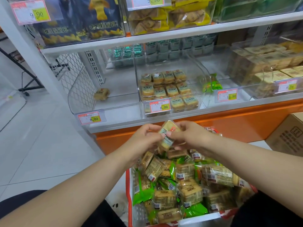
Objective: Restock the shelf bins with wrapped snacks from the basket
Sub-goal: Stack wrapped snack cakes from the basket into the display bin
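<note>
Snack [168, 135] pinched by both hands; bin tag [159, 106] reads 8.00.

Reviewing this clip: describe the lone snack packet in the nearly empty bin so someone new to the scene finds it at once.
Start at the lower white shelf above the orange base, then go to its leftmost clear bin, tagged 8.00. The lone packet lies on that bin's floor near the back left. Unlike the middle bin with its neat rows, this bin holds just this one tan packet.
</note>
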Motion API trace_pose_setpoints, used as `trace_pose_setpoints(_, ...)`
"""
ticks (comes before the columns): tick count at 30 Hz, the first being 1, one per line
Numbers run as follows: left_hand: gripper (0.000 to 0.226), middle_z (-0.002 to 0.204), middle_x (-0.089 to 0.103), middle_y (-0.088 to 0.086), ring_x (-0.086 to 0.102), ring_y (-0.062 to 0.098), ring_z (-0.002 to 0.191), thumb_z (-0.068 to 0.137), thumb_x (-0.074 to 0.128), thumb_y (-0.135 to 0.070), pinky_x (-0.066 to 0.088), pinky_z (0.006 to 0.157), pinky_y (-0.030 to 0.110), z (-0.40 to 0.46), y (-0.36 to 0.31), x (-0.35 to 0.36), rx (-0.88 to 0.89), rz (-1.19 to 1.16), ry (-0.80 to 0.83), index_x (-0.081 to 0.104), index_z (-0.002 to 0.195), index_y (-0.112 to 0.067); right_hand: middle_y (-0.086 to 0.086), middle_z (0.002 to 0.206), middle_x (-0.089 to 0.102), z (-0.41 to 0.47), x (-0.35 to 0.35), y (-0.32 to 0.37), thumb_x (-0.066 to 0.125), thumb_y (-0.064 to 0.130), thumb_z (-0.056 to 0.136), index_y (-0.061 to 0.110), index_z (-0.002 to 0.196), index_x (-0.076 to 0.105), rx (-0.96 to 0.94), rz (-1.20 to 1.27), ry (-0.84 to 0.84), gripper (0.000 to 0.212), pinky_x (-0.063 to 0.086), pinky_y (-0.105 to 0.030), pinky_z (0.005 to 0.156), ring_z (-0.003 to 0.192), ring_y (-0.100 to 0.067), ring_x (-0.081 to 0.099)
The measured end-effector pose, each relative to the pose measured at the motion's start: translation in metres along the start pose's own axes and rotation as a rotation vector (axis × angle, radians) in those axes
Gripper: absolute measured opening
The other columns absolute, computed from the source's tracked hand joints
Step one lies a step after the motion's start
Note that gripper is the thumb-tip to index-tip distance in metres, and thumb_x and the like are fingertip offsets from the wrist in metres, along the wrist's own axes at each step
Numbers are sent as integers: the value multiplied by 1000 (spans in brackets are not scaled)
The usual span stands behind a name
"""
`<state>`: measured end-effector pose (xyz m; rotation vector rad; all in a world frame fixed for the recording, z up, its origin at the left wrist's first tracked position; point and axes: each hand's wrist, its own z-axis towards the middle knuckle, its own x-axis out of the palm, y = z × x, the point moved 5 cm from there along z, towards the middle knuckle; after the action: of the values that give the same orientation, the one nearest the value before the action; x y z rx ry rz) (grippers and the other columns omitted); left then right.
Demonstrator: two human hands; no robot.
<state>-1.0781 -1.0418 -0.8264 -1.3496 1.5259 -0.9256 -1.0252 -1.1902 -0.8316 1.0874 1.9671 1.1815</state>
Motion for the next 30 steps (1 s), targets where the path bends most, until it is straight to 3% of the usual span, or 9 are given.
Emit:
trace_pose_setpoints(6,32,102,73,10,69,23,86,86,68,-5,53,81,37,10,-28,-15,48,-69,-121,55,111,-20,-5,95,70,3,-7,25,78,20,81,14,128,41,-168,24,-108,60,57,-40,76,85,-21,70)
trace_pose_setpoints(9,31,101,73,10,71,27,88,87,69,-7,56,83,37,17,-50,-22,103,-90,-113,54,111,-20,-2,96,74,1,-6,44,75,16,84,16,124,50,-253,7,-83,47,57,-33,74,85,-15,72)
trace_pose_setpoints(13,28,117,61,-4,60,14,105,91,66,-27,48,95,34,31,-83,-48,304,438,-259,53,116,-26,-3,91,71,14,-23,79,69,10,87,14,110,62,-319,8,-182,25,57,-30,73,73,-14,67)
trace_pose_setpoints(15,43,136,49,1,50,18,123,93,62,-33,41,102,33,39,-96,-65,374,677,-390,48,133,-26,-6,94,70,34,-37,97,69,10,88,11,108,61,-310,35,-240,22,57,-25,66,69,-15,63)
trace_pose_setpoints(17,58,149,38,3,43,22,133,94,59,-38,36,107,34,47,-96,-74,322,737,-373,37,146,-23,-9,97,67,62,-51,112,70,11,88,10,101,59,-279,19,-304,17,54,-24,60,66,-15,61)
trace_pose_setpoints(21,62,151,39,3,46,28,131,95,54,-43,41,102,38,63,-81,-69,200,1015,-301,29,149,-27,-10,91,64,120,-62,127,70,14,89,1,126,52,-191,-183,-381,43,55,-31,67,68,-19,60)
trace_pose_setpoints(25,63,144,47,3,48,29,128,94,54,-44,41,98,37,66,-78,-68,240,1137,-336,27,150,-27,-8,77,65,164,-59,126,67,22,91,3,104,59,-115,-403,-397,24,59,-41,80,71,-24,65)
trace_pose_setpoints(27,74,138,53,4,51,29,123,94,55,-44,43,92,36,66,-79,-72,236,1102,-347,15,153,-29,-10,81,68,180,-55,122,67,30,91,2,102,59,-62,-519,-399,31,57,-43,84,79,-28,69)
trace_pose_setpoints(30,80,133,57,5,53,29,119,95,54,-46,45,88,37,66,-79,-74,237,1112,-368,5,156,-30,-12,85,66,186,-46,120,60,36,95,0,105,60,-4,-769,-389,37,50,-33,72,75,-26,62)
